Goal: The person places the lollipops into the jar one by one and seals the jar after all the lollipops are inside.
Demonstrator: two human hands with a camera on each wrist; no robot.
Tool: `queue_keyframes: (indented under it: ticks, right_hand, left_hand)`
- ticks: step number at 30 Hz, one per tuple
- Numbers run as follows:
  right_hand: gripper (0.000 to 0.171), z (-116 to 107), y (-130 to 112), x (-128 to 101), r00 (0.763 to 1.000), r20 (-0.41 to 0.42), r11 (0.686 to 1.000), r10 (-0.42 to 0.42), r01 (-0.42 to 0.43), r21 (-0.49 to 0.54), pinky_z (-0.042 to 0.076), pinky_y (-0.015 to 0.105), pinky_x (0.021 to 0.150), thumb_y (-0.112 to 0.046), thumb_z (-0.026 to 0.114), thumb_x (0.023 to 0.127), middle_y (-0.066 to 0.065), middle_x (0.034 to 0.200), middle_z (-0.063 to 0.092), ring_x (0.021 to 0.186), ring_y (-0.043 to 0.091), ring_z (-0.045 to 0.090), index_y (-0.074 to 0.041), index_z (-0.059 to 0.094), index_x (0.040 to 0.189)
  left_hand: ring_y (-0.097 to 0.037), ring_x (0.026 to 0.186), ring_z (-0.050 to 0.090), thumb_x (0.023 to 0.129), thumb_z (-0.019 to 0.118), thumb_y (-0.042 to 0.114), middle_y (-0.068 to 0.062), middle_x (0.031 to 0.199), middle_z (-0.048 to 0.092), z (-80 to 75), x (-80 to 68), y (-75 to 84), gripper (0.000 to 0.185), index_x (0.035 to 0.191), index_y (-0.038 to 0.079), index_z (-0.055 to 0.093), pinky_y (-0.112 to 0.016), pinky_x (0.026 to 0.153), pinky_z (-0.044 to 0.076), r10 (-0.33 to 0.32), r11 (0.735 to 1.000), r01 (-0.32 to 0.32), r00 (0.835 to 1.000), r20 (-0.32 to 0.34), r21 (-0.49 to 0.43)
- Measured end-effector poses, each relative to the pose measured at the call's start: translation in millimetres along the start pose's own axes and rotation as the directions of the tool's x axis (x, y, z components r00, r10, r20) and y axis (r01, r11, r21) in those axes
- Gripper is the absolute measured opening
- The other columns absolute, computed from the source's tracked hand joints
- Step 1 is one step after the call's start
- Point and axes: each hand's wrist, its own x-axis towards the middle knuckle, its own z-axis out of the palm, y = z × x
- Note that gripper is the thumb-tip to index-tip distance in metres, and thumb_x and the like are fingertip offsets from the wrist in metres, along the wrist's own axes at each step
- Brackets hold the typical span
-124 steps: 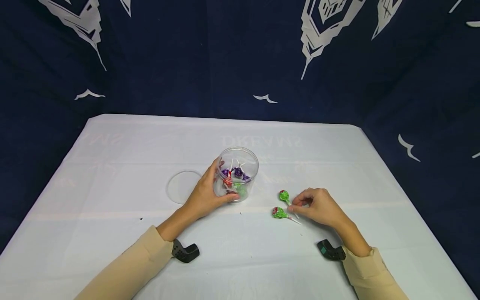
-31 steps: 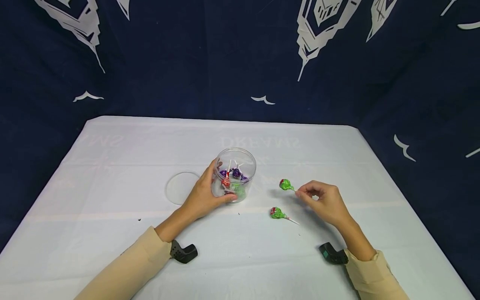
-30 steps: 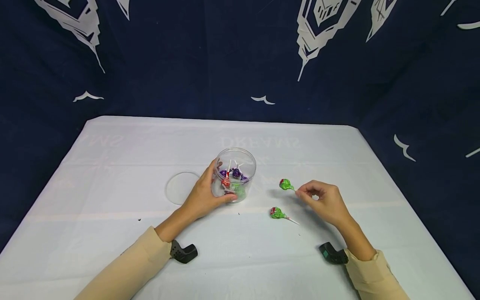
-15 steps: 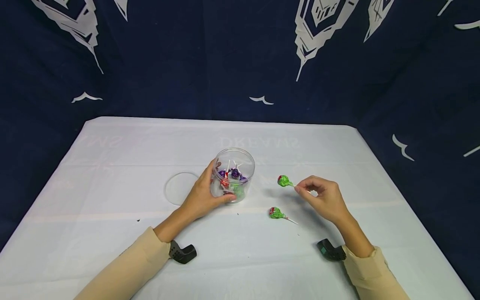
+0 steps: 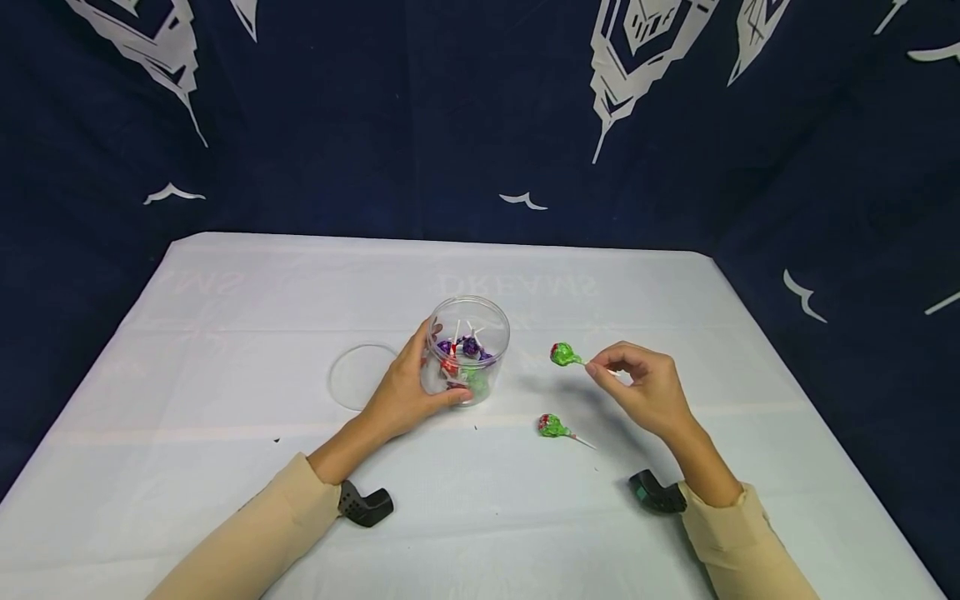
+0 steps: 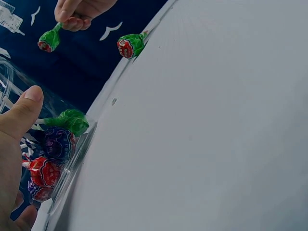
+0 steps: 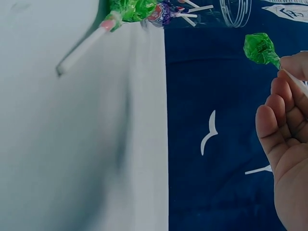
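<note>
My left hand (image 5: 408, 386) grips the side of a clear plastic jar (image 5: 491, 329), which stands upright and uncovered on the table. Inside it lie several wrapped lollipops, with purple (image 6: 58, 144), red (image 6: 44, 172) and green (image 6: 72, 121) wrappers and white sticks. Between thumb and fingertips, my right hand (image 5: 647, 390) pinches the stick of a green lollipop (image 5: 564, 354), held above the table to the right of the jar. A second green lollipop (image 5: 552, 426) lies on the table below it, stick pointing right.
A clear round lid (image 5: 341, 367) lies flat left of the jar, partly behind my left hand. Under everything is a white-covered table (image 5: 480, 533). A dark blue cloth (image 5: 337, 125) with white patterns hangs behind the far edge.
My right hand has taken one green lollipop by its stick and raised it off the table, lately shifting slightly up and left. My left hand stays on the jar.
</note>
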Motion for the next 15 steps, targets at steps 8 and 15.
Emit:
queue_keyframes:
  ticks: [8, 15]
  right_hand:
    - [0.018, 3, 1, 4, 0.999, -0.002, 0.996, -0.047, 0.047, 0.07, 0.045, 0.015, 0.062, 0.027, 0.067, 0.074, 0.017, 0.073, 0.065, 0.07, 0.007, 0.055, 0.01, 0.065, 0.077]
    - [0.007, 5, 31, 3, 0.996, -0.013, 0.988, -0.087, 0.088, 0.125, 0.045, 0.014, 0.063, 0.013, 0.071, 0.082, 0.015, 0.076, 0.066, 0.072, 0.007, 0.056, 0.009, 0.066, 0.079]
  left_hand:
    - [-0.033, 0.14, 0.036, 0.073, 0.087, 0.045, -0.015, 0.155, 0.034, 0.2, 0.3, -1.7, 0.117, 0.159, 0.018, 0.013, -0.052, 0.113, 0.03, -0.005, 1.0, 0.005, 1.0, 0.001, 0.003]
    - [-0.033, 0.14, 0.036, 0.073, 0.087, 0.044, -0.016, 0.155, 0.034, -0.2, -0.1, -0.1, 0.116, 0.159, 0.017, 0.014, -0.052, 0.113, 0.03, -0.006, 1.0, 0.006, 1.0, 0.003, 0.004]
